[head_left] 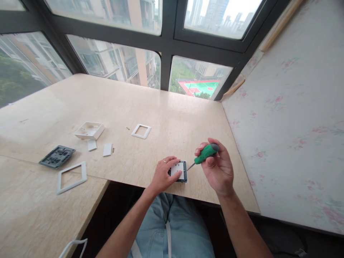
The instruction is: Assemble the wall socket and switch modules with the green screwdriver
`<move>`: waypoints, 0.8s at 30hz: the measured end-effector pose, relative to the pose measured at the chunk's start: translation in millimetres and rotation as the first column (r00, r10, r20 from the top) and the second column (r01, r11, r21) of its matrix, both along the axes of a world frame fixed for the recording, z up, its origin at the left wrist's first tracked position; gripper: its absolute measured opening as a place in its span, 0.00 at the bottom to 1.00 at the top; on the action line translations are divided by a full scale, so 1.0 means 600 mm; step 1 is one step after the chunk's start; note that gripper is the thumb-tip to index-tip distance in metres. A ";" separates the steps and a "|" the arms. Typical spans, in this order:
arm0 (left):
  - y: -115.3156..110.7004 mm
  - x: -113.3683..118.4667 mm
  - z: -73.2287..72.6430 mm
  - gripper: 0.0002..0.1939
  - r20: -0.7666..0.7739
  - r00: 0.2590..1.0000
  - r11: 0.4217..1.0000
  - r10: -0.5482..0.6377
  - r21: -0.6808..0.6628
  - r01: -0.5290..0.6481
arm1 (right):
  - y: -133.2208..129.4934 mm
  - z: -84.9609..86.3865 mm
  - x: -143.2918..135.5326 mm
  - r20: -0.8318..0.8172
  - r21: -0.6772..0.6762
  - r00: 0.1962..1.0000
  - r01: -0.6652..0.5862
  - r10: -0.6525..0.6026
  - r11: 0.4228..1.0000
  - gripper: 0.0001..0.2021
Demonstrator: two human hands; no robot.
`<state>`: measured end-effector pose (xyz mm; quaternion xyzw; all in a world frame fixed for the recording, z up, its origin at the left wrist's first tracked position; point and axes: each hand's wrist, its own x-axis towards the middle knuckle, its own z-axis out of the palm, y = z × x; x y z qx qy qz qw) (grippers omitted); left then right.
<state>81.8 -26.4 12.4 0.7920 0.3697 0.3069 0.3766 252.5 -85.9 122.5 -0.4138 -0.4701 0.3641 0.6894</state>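
Observation:
A wall socket with a white face and a dark grey surround lies near the front edge of the stone-look counter. My left hand grips it from the left, its fingers and thumb spread over the face and hiding part of it. In my right hand is a screwdriver with a green and grey handle, the fingers closed round it. Its thin shaft slants down to the left, and the tip is at the right side of the socket's surround, close to a screw hole.
Left on the counter lie a white box, a dark grey socket plate, a larger white frame and two small white covers. A smaller white frame lies mid-counter beside a tiny screw. Windows and a papered wall bound the counter.

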 end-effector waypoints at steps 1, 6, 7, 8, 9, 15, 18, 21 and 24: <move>0.000 0.000 0.000 0.20 0.004 1.000 1.000 0.000 0.000 0.000 | 0.002 -0.005 -0.001 0.001 -0.001 1.000 -0.002 0.002 1.000 0.18; -0.001 0.000 0.000 0.20 -0.001 1.000 1.000 -0.001 -0.005 0.001 | 0.008 -0.021 -0.006 0.001 -0.015 0.999 0.034 -0.034 0.999 0.17; -0.001 0.000 0.000 0.20 -0.003 1.000 1.000 -0.002 -0.007 0.002 | 0.008 -0.023 -0.006 -0.004 -0.016 0.999 0.033 -0.033 0.999 0.17; -0.001 0.000 0.000 0.20 -0.004 1.000 1.000 -0.003 -0.009 0.003 | 0.009 -0.024 -0.006 -0.011 -0.015 1.000 0.028 -0.028 1.000 0.17; -0.001 0.001 0.001 0.20 -0.005 1.000 1.000 -0.005 -0.011 0.005 | 0.009 -0.025 -0.005 -0.022 -0.012 1.000 0.020 -0.020 1.000 0.17; 0.000 0.001 0.005 0.20 -0.016 1.000 1.000 -0.006 -0.013 0.006 | 0.011 -0.026 -0.004 -0.043 -0.010 0.999 0.011 -0.012 1.000 0.17; -0.001 0.000 0.004 0.20 -0.013 1.000 1.000 -0.003 -0.009 0.003 | 0.010 -0.025 -0.004 -0.047 -0.007 0.999 0.012 -0.013 1.000 0.17; -0.001 0.000 0.001 0.20 -0.013 1.000 1.000 -0.002 -0.007 0.002 | 0.009 -0.024 -0.003 -0.064 0.010 0.998 -0.011 0.012 1.000 0.17; -0.001 0.000 -0.004 0.20 -0.012 1.000 1.000 -0.004 -0.001 0.004 | 0.009 -0.026 -0.002 -0.075 0.022 0.997 -0.006 0.008 1.000 0.17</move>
